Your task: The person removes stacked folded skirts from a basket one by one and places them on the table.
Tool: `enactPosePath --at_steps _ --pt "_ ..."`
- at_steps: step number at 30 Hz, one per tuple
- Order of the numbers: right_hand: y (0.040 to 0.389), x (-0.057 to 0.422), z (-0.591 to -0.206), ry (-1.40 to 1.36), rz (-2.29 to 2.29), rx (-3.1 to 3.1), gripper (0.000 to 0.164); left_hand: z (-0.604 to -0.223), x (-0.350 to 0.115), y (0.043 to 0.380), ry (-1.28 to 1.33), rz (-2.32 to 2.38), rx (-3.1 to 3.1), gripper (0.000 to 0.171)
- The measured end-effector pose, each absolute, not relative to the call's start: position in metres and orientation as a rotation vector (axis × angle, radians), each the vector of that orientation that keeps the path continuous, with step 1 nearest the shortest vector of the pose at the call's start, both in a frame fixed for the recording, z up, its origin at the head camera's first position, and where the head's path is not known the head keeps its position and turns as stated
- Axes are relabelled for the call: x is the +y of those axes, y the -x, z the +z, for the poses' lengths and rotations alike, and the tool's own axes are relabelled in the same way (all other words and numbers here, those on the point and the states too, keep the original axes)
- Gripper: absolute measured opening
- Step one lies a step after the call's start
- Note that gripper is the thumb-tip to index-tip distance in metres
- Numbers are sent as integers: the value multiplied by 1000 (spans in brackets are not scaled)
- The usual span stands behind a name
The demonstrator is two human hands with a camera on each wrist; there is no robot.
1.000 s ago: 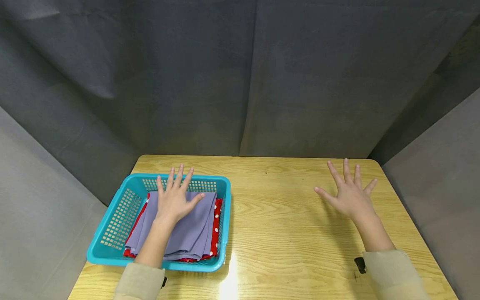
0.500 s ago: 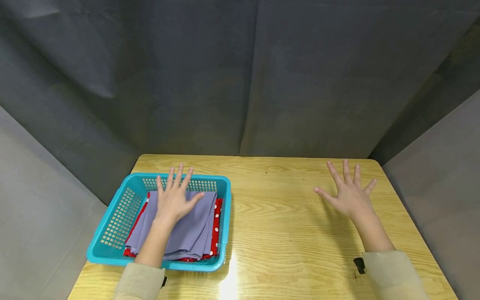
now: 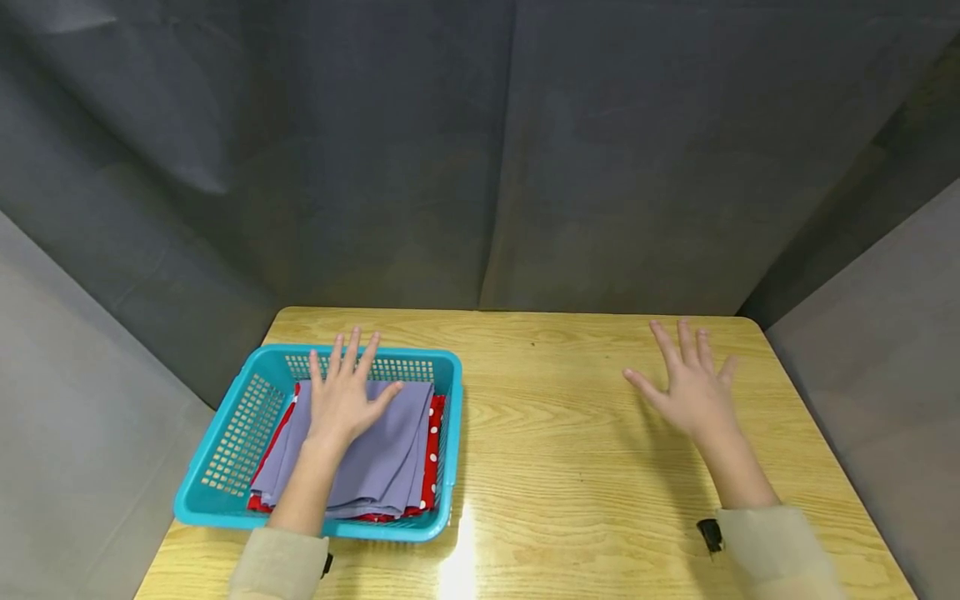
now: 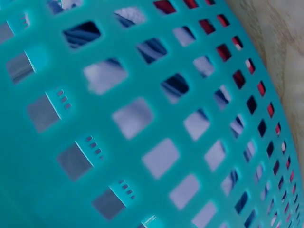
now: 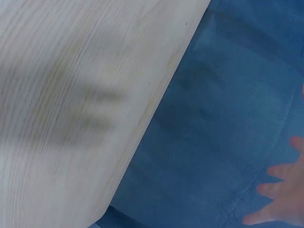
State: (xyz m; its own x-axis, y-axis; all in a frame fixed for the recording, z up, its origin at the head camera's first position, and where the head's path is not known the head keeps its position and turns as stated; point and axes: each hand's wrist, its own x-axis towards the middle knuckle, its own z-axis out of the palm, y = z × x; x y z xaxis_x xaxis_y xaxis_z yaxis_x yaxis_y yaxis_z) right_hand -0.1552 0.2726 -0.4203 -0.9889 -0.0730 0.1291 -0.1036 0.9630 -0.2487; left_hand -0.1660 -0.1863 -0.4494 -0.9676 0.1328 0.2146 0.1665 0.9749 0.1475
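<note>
My left hand (image 3: pixel 342 404) hovers over a teal plastic basket (image 3: pixel 452 433) with its fingers spread, holding nothing. Inside the basket lies a folded lavender cloth (image 3: pixel 382 458), on top of a red cloth with white dots (image 3: pixel 432 450). The left wrist view is filled by the basket's perforated side (image 4: pixel 156 118), with lavender and red showing through the holes; no hand appears there. Over the right part of the wooden table (image 3: pixel 540 433), my right hand (image 3: pixel 697 396) is held in the air, fingers spread and nothing in it. Part of that hand shows at the edge of the right wrist view.
A dark grey curtain (image 3: pixel 390 158) hangs behind the table's far edge. Lighter grey panels stand on the left (image 3: pixel 75 417) and right (image 3: pixel 877 375). In the right wrist view, the table edge meets bluish fabric (image 5: pixel 213 118). The basket occupies the table's left side.
My right hand has shifted slightly left, its fingers a little closer together. The left hand has moved very slightly left. Basket and cloths stay in place.
</note>
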Motion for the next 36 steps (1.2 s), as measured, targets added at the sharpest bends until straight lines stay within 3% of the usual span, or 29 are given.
enactPosePath --at_steps 16,36 --pt "152 244 -434 -248 464 -2678 70 -453 -204 163 216 -403 -2636 73" --pt "142 200 -455 -368 717 -2568 68 -463 -232 152 185 -478 -2518 66"
